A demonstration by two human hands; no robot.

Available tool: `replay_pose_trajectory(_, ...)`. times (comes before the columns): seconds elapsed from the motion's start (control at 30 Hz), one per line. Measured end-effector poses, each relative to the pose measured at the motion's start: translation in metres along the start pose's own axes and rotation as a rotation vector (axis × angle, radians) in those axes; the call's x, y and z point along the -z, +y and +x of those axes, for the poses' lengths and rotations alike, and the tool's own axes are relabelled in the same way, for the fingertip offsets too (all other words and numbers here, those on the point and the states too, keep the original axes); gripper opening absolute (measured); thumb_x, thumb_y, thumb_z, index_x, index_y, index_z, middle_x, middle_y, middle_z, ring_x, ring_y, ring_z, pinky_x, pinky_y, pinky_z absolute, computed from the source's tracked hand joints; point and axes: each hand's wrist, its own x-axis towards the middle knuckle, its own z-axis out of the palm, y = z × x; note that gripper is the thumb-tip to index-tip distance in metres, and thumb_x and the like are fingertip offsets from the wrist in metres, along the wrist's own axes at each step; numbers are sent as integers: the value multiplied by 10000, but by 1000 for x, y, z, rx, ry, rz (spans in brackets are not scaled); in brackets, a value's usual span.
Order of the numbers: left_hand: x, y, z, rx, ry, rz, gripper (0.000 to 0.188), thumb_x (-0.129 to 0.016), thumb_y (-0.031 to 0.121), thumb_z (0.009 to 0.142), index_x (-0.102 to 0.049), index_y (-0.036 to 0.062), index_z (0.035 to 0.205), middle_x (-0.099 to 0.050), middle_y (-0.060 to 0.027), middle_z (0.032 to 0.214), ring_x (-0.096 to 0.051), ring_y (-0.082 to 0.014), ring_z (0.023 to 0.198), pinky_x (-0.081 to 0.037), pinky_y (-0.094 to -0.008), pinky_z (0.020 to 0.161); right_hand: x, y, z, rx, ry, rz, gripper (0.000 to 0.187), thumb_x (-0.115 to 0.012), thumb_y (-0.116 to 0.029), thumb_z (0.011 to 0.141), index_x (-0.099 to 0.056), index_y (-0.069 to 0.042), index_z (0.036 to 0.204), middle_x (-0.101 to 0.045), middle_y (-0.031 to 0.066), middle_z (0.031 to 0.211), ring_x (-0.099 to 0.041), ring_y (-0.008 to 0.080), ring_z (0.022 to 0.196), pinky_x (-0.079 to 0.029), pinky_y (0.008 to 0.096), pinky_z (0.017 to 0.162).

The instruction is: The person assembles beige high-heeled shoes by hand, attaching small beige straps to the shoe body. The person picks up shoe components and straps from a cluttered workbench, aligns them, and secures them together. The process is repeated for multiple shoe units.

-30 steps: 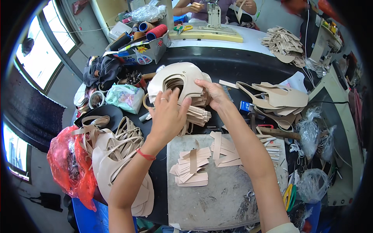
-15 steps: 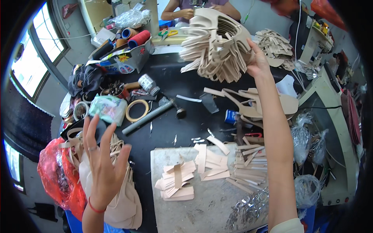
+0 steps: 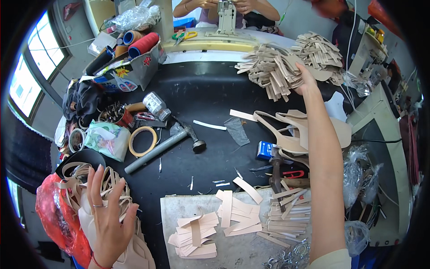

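At the far right of the black table, my right hand (image 3: 307, 81) grips the near right edge of a thick bundle of beige strappy cut pieces (image 3: 272, 69). Its thumb lies on top; the other fingers are mostly hidden. The bundle sits low, against another beige pile (image 3: 319, 51). My left hand (image 3: 109, 222) is open, fingers spread, over a heap of beige strapped pieces (image 3: 139, 249) at the near left. Whether it touches them I cannot tell. Between my arms, short beige strips (image 3: 237, 213) lie on a grey-white board (image 3: 242, 253).
A hammer (image 3: 165, 145) and tape roll (image 3: 131, 144) lie mid-left, near a box of thread spools (image 3: 148, 67). A red plastic bag (image 3: 49, 219) sits at left. Right hold larger beige cutouts (image 3: 291, 143), another hammer (image 3: 276, 175) and metal hardware (image 3: 286, 258). A co-worker's hands (image 3: 244, 5) are behind a machine (image 3: 227, 18).
My right hand has lowered the beige bundle from the raised position to the far right of the table, beside the other pile. My left hand stays spread over the heap. The view has shifted.
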Motion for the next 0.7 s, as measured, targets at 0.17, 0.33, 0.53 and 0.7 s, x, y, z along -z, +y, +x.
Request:
replay_pose_trajectory(0.17,24,7,-22,-34,-30,-50,445,-654,64,759,-515,52,1182,-256,-192,1450,-194,-424,1366,-191,-525,1090,-25,-1,-60,59,138,-234,593,-652,-491,825,-539,-46,1201,-610,130,1166,-599,292,1045,-495,444,867)
replay_pose_trajectory(0.33,41,14,-71,-137,-7,-119,444,-654,54,769,-521,36,1193,-290,-194,1432,-216,-425,1356,-228,-506,1078,4,-30,-144,244,49,-820,590,-723,-434,768,-559,-12,1147,-602,90,1037,-570,149,887,-466,289,731)
replay_pose_trajectory(0.53,14,25,-157,-26,-53,-344,363,-650,43,777,-571,16,1130,-369,-191,1391,-261,-412,1345,-244,-479,1080,30,47,-366,738,-379,-1476,182,-642,-143,849,-662,-8,970,-669,76,881,-624,172,765,-488,276,702)
replay_pose_trajectory(0.7,-5,62,-192,-82,-21,-526,327,-684,38,756,-603,35,1072,-440,-168,1335,-301,-400,1328,-276,-466,1064,80,76,-412,1032,-429,-1736,137,-636,-64,784,-668,-47,916,-627,98,958,-541,297,949,-443,370,845)
